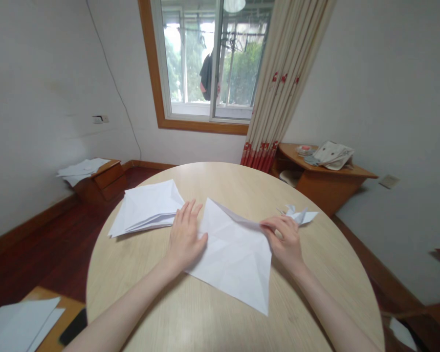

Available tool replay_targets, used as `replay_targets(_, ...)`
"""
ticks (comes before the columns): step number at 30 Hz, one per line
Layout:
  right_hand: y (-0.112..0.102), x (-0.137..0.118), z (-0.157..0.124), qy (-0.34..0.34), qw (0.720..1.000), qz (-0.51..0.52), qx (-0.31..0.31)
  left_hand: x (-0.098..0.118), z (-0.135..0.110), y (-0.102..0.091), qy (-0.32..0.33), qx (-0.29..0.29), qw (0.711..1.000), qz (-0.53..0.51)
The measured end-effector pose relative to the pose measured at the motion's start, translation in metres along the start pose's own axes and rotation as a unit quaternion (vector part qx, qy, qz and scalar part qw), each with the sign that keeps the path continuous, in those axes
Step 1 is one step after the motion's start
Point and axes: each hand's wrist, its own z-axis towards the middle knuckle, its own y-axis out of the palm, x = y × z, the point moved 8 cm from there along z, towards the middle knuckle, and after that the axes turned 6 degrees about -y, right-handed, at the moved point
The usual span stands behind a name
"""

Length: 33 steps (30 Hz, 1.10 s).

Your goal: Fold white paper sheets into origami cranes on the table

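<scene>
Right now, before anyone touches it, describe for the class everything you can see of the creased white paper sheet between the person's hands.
The creased white paper sheet is large, thin, matte and roughly square, marked with crossing fold lines. It lies mostly flat, turned like a diamond, with one corner pointing toward the person, on a pale wood-grain round table. The left hand presses on its left side, while the right hand pinches its far right corner, raising that edge slightly.

Left hand (185,237) at eleven o'clock, flat and palm-down, fingers spread — right hand (283,239) at one o'clock, fingers curled into a pinch — bare forearms (132,305) angling in from seven and five o'clock.
</scene>
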Motion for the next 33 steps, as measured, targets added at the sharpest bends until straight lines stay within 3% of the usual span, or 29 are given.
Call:
replay_targets(6,0.005,-0.014,0.001,-0.011,0.999,0.014,-0.029,0.017,-0.007,0.009,0.108,-0.015,0.991,0.08)
replay_targets(12,0.008,-0.02,0.002,-0.001,0.998,0.034,-0.044,0.023,-0.01,0.014,0.169,-0.031,0.977,0.13)
replay_targets(26,0.011,-0.01,0.0,0.022,0.996,0.035,-0.073,0.004,-0.001,0.015,0.107,-0.044,0.979,0.167)
replay_targets(33,0.008,-0.011,0.001,0.009,0.997,0.05,-0.057,-0.008,0.001,0.019,0.092,-0.036,0.98,0.17)
